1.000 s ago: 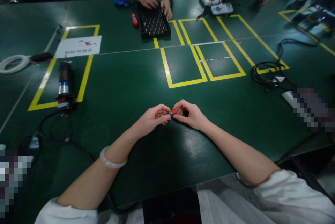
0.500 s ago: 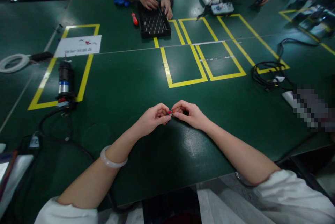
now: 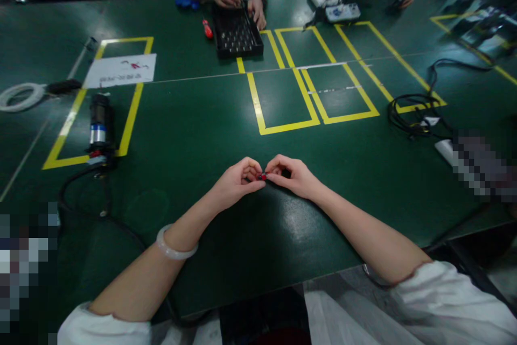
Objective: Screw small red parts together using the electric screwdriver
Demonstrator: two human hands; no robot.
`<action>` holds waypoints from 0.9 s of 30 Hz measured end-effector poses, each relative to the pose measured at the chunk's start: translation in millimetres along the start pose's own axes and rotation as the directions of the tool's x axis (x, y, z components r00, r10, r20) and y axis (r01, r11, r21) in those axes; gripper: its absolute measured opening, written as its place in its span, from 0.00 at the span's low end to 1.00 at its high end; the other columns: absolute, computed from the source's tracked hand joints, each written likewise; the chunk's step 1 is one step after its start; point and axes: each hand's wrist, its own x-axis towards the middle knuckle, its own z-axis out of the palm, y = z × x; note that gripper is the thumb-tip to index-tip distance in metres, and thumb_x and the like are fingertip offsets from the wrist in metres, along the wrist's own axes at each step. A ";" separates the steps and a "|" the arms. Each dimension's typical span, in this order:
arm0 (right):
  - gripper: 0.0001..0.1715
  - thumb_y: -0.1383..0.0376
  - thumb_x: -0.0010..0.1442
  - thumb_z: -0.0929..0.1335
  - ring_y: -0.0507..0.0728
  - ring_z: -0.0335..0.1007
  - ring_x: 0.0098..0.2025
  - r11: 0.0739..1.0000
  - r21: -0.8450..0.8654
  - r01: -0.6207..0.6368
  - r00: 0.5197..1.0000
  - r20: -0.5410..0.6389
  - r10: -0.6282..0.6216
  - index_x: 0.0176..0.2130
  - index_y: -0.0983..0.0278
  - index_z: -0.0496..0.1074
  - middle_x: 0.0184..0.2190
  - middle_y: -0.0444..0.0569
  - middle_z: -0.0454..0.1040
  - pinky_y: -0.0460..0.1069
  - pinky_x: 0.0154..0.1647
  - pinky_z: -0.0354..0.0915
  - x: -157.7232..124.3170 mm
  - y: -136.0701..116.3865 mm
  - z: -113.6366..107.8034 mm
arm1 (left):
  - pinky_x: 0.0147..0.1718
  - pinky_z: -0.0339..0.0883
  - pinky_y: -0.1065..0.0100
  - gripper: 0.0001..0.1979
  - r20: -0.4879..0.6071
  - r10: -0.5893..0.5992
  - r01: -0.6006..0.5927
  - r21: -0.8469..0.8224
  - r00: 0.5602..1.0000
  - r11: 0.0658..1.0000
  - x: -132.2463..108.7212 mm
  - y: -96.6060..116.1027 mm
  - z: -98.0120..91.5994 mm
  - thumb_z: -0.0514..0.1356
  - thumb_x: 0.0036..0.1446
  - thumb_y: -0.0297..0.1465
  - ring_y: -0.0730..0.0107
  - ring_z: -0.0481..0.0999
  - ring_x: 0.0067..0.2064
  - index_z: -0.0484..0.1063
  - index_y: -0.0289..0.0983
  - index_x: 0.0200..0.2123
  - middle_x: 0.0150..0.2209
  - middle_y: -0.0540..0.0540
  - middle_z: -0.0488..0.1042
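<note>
Fingertip to fingertip, my left hand [image 3: 241, 179] and my right hand [image 3: 291, 174] meet just above the green table [image 3: 194, 129]. Pinched between them is a small red and black piece [image 3: 263, 176], too small for me to name its kind. Fingers of both hands are closed on it, and they cover much of it. A pale bangle [image 3: 174, 244] circles my left wrist.
A black cylindrical device [image 3: 99, 121] with a cable lies at left, near a white sheet [image 3: 121, 70]. Across the table a person's hands work at a black tray [image 3: 238, 33] beside a red screwdriver [image 3: 207, 29]. Coiled black cable [image 3: 416, 111] lies at right.
The small piece has turned a little between my fingertips, so more of its red side shows. My hands stay nearly in place. Across the table, the other person's hand has risen slightly from the tray.
</note>
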 end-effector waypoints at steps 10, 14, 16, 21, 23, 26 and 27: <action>0.10 0.67 0.60 0.71 0.51 0.72 0.34 0.994 -0.096 0.060 0.998 -0.023 -0.062 0.42 0.63 0.70 0.36 0.45 0.76 0.48 0.38 0.67 2.1 -2.0 0.3 | 0.34 0.71 0.69 0.16 -0.038 0.007 -0.008 -0.001 0.999 1.000 -0.3 -1.0 -0.5 0.66 0.55 0.38 0.73 0.73 0.35 0.68 0.34 0.40 0.36 0.49 0.71; 0.10 0.67 0.59 0.71 0.52 0.73 0.35 0.994 -0.106 0.040 0.999 -0.013 -0.042 0.42 0.63 0.70 0.36 0.45 0.77 0.49 0.40 0.68 1.3 -2.6 0.7 | 0.35 0.70 0.69 0.16 -0.057 0.043 -0.040 0.050 0.997 0.998 0.0 -4.4 -1.2 0.66 0.56 0.37 0.73 0.73 0.37 0.67 0.35 0.40 0.38 0.48 0.71; 0.10 0.68 0.59 0.70 0.52 0.73 0.36 0.993 -0.108 0.043 0.999 -0.008 -0.045 0.42 0.63 0.69 0.36 0.46 0.77 0.49 0.40 0.68 0.9 -2.6 1.0 | 0.34 0.70 0.70 0.16 -0.072 0.061 -0.056 0.072 0.996 0.996 0.0 -5.4 -0.4 0.66 0.55 0.37 0.73 0.72 0.37 0.67 0.35 0.41 0.38 0.47 0.71; 0.08 0.71 0.59 0.69 0.52 0.72 0.35 0.983 -0.165 0.079 0.997 0.005 -0.079 0.40 0.63 0.69 0.35 0.45 0.75 0.47 0.38 0.68 1.5 -2.3 2.1 | 0.30 0.66 0.73 0.15 -0.097 0.105 -0.092 0.131 0.990 0.987 -1.0 -3.9 4.0 0.66 0.55 0.34 0.73 0.71 0.37 0.66 0.35 0.41 0.38 0.47 0.70; 0.07 0.71 0.59 0.68 0.52 0.72 0.35 0.977 -0.194 0.089 0.996 0.010 -0.088 0.39 0.63 0.69 0.34 0.45 0.74 0.47 0.38 0.68 2.1 -2.2 2.3 | 0.29 0.66 0.74 0.14 -0.101 0.124 -0.106 0.166 0.987 0.981 -1.5 -2.3 5.6 0.65 0.55 0.33 0.73 0.71 0.37 0.66 0.36 0.41 0.38 0.47 0.70; 0.05 0.71 0.60 0.68 0.52 0.71 0.35 0.971 -0.217 0.103 0.995 0.015 -0.102 0.39 0.63 0.69 0.34 0.45 0.73 0.47 0.37 0.67 2.6 -1.9 2.4 | 0.29 0.66 0.74 0.13 -0.106 0.140 -0.118 0.198 0.984 0.973 -1.9 -0.6 6.5 0.64 0.56 0.32 0.73 0.71 0.37 0.66 0.36 0.41 0.38 0.47 0.70; 0.05 0.71 0.60 0.68 0.52 0.71 0.35 0.969 -0.221 0.108 0.994 0.017 -0.107 0.38 0.63 0.69 0.34 0.45 0.73 0.47 0.37 0.67 2.6 -1.8 2.4 | 0.29 0.66 0.74 0.12 -0.107 0.143 -0.119 0.207 0.984 0.971 -1.8 -0.5 6.3 0.64 0.56 0.32 0.73 0.71 0.37 0.66 0.36 0.41 0.38 0.47 0.70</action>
